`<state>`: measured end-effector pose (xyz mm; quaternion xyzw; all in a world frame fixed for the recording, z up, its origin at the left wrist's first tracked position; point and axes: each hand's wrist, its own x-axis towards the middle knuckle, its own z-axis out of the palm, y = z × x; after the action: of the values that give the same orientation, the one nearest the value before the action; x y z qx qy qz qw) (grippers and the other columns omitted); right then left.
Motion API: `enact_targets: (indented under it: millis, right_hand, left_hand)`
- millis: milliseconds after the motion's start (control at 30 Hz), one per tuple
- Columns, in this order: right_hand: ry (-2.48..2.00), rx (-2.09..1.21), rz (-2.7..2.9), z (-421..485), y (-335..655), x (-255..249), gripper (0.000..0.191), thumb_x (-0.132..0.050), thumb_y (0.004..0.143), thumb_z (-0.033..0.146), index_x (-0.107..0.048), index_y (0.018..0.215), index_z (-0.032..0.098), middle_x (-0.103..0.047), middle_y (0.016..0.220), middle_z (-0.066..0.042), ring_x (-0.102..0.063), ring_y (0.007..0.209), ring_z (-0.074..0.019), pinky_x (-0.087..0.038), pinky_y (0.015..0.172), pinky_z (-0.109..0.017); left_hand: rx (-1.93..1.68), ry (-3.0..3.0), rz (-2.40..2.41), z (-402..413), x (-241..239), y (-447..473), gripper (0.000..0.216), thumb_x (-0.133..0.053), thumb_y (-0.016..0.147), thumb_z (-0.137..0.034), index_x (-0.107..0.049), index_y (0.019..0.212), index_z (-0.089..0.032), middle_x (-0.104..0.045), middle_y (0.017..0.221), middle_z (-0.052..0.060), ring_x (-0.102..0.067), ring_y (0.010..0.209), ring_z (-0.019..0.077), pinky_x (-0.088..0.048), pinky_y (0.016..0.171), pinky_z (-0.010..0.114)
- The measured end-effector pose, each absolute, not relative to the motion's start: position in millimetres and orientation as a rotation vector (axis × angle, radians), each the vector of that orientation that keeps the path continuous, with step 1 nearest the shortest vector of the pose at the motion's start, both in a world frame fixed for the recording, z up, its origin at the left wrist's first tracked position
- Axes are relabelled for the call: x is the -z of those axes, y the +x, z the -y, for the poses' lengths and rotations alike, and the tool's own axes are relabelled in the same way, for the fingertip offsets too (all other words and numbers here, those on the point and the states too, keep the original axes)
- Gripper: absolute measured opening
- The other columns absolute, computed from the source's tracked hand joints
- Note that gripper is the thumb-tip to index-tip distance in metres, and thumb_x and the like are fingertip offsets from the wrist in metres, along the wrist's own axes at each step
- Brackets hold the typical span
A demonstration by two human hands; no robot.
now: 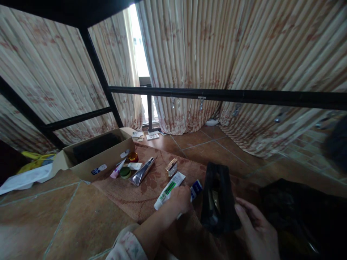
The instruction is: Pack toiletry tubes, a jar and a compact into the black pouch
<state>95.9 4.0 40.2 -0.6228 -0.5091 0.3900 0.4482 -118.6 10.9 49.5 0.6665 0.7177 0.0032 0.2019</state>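
Note:
My left hand (179,199) is closed over a blue and white tube (195,188) on the patterned mat (141,195), right beside a white and green tube (168,189). My right hand (256,227) holds the open black pouch (218,196) upright by its near edge. Something gold shows inside the pouch. Farther along the mat lie a silver tube (142,171), a small gold box (171,168), a green round tin (125,172), a pink tube (116,171) and an amber jar (132,156).
An open cardboard box (93,157) stands at the mat's far left, with white and yellow bags (29,169) beyond it. A black metal frame (217,94) crosses ahead, curtains hang behind it, and small cards (148,135) lie near the window. A dark object (298,213) is at my right.

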Motion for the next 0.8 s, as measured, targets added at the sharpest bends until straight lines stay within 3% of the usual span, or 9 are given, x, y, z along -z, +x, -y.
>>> enact_targets:
  millis: [200, 300, 400, 567, 800]
  right_hand:
    - [-1.527, -1.005, 1.232, -5, 96, -38, 0.058, -0.065, 0.063, 0.064, -0.068, 0.101, 0.020, -0.071, 0.096, -0.006, -0.066, 0.090, -0.0226, -0.054, 0.068, -0.022]
    - [-1.513, -1.006, 1.230, -7, 95, -35, 0.056, -0.065, 0.063, 0.064, -0.068, 0.099, 0.021, -0.071, 0.098, -0.007, -0.066, 0.090, -0.0229, -0.055, 0.066, -0.022]
    - [-1.471, -1.000, 1.257, -6, 93, -36, 0.053, -0.064, 0.066, 0.062, -0.068, 0.099, 0.021, -0.070, 0.097, -0.006, -0.066, 0.089, -0.0224, -0.054, 0.066, -0.023]
    - [-1.425, -1.008, 1.298, -2, 91, -43, 0.049, -0.062, 0.072, 0.059, -0.066, 0.101, 0.020, -0.067, 0.082, -0.003, -0.063, 0.072, -0.0174, -0.052, 0.061, -0.024]
    - [-1.389, -0.995, 1.325, -2, 88, -42, 0.045, -0.059, 0.076, 0.057, -0.065, 0.101, 0.020, -0.061, 0.078, -0.002, -0.059, 0.074, -0.0166, -0.049, 0.063, -0.025]
  left_hand:
    - [-0.268, 1.751, -2.048, -19, -45, -135, 0.028, -0.063, 0.067, -0.018, -0.067, 0.094, -0.016, -0.070, 0.094, 0.017, -0.066, 0.088, 0.0305, -0.048, 0.072, 0.034]
    - [-0.615, 1.645, -1.906, -28, -45, -146, 0.013, -0.054, 0.071, -0.017, -0.067, 0.075, -0.017, -0.068, 0.073, 0.007, -0.063, 0.070, 0.0219, -0.044, 0.061, 0.028]
    - [-1.038, 1.340, -1.622, -36, -48, -148, 0.014, -0.052, 0.074, -0.022, -0.062, 0.067, -0.016, -0.061, 0.061, 0.002, -0.055, 0.056, 0.0148, -0.038, 0.052, 0.023]
    - [-1.428, 0.788, -1.221, -40, -56, -135, 0.024, -0.072, 0.065, -0.034, -0.065, 0.075, -0.013, -0.059, 0.060, -0.001, -0.051, 0.051, 0.0098, -0.038, 0.051, 0.021]
    - [-1.448, 0.598, -0.979, -38, -72, -122, 0.036, -0.079, 0.062, -0.032, -0.064, 0.089, -0.014, -0.066, 0.070, 0.002, -0.060, 0.056, 0.0119, -0.045, 0.053, 0.022]
